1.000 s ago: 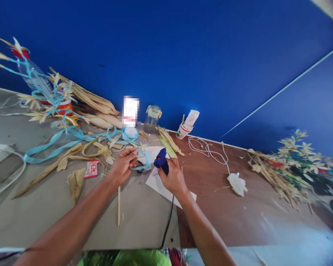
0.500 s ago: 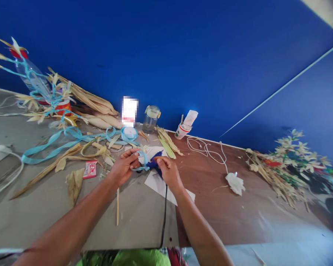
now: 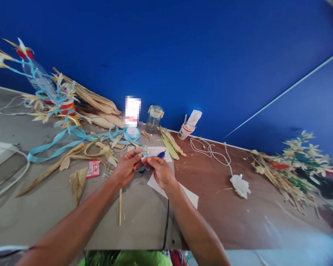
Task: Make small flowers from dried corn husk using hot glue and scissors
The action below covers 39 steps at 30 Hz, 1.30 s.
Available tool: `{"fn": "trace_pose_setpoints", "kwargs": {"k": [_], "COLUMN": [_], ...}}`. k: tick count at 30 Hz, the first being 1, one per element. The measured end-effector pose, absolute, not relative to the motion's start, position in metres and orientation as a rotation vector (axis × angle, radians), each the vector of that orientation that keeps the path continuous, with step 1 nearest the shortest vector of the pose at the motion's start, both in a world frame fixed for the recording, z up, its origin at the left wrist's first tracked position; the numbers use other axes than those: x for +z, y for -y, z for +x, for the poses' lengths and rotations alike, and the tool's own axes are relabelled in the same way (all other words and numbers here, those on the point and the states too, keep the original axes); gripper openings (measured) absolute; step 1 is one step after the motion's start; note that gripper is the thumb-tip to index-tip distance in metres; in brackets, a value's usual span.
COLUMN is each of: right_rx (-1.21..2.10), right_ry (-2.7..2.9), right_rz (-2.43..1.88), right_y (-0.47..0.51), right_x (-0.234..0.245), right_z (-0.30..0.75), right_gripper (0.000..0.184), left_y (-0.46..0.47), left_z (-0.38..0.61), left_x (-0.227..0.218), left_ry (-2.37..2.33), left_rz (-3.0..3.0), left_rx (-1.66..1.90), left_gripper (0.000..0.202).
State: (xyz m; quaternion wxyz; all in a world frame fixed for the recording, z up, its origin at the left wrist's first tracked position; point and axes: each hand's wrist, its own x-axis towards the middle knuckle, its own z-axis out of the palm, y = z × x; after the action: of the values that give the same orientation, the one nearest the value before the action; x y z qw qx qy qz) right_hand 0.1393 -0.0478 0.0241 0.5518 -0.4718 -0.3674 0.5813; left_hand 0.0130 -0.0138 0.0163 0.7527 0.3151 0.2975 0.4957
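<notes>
Pale blue ribbon (image 3: pixel 143 158) is pinched between your left hand (image 3: pixel 127 168) and right hand (image 3: pixel 161 171), both sets of fingertips closed on it. It sits over white paper (image 3: pixel 190 195), midway between the desk's (image 3: pixel 144 218) near and far edges. The ribbon looks light, limp and probably slippery, so grip it at the fold. A blue glue gun (image 3: pixel 161 154) lies just behind.

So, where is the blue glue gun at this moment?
In the head view the blue glue gun lies on the white paper, just beyond the right hand, which pinches light blue ribbon with the left hand.
</notes>
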Motion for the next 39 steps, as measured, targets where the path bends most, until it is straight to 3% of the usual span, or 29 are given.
{"fn": "trace_pose_setpoints", "kwargs": {"k": [9,20,29,39], "right_rx": [1.317,0.884,0.741,0.143], "right_ry": [0.832,1.058,1.05,1.322], "right_rz": [-1.135,-1.361,-1.373,-1.576], "right_y": [0.045,0.042,0.039,0.048], "right_x": [0.019,0.01,-0.002,0.011], "right_z": [0.14,0.142,0.139,0.133], "right_gripper": [0.011,0.01,0.015,0.016], "left_y": [0.015,0.017,0.018,0.022], "left_z": [0.014,0.015,0.018,0.023], "left_x": [0.014,0.018,0.017,0.019], "left_ry": [-0.651,-0.687,-0.717,-0.779], "left_rz": [0.698,0.676,0.659,0.661], "left_rx": [1.079,1.076,1.059,1.052], "left_gripper": [0.02,0.02,0.024,0.032]}}
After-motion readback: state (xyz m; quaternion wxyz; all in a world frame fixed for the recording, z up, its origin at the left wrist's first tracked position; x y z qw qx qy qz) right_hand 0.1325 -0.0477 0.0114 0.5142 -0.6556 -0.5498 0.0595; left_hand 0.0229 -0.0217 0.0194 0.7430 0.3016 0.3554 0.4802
